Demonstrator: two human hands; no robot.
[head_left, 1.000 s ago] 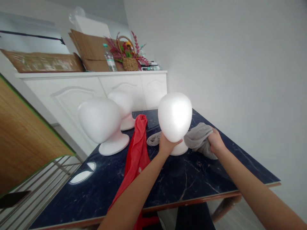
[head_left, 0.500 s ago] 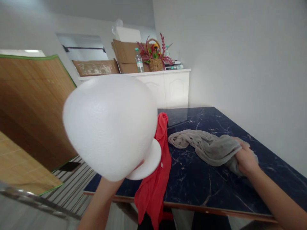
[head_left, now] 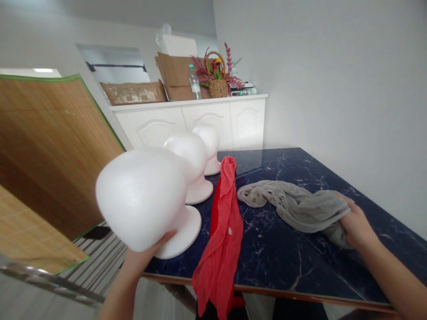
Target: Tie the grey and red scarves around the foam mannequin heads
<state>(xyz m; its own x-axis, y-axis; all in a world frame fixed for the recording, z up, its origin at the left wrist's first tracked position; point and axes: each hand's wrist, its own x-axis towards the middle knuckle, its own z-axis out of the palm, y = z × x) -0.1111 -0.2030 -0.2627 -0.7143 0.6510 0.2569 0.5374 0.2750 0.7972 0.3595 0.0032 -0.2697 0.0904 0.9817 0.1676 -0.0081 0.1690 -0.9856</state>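
Thumb showing, fingers hidden, the left hand (head_left: 151,249) grips a smooth white foam mannequin head (head_left: 143,195) by its neck, at eight o'clock on the glossy navy marbled table (head_left: 267,253). The right hand (head_left: 358,224), at four o'clock, clutches a crumpled grey cloth (head_left: 296,206) reaching toward ten. Between them, a long red cloth (head_left: 225,235) hangs over the six o'clock edge. Two more white heads (head_left: 190,155) stand beyond the gripped one, toward its one o'clock.

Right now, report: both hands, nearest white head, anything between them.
Left hand gripping nearest white head under its chin. Right hand clutching grey cloth. Red cloth between, hanging over table's near edge.
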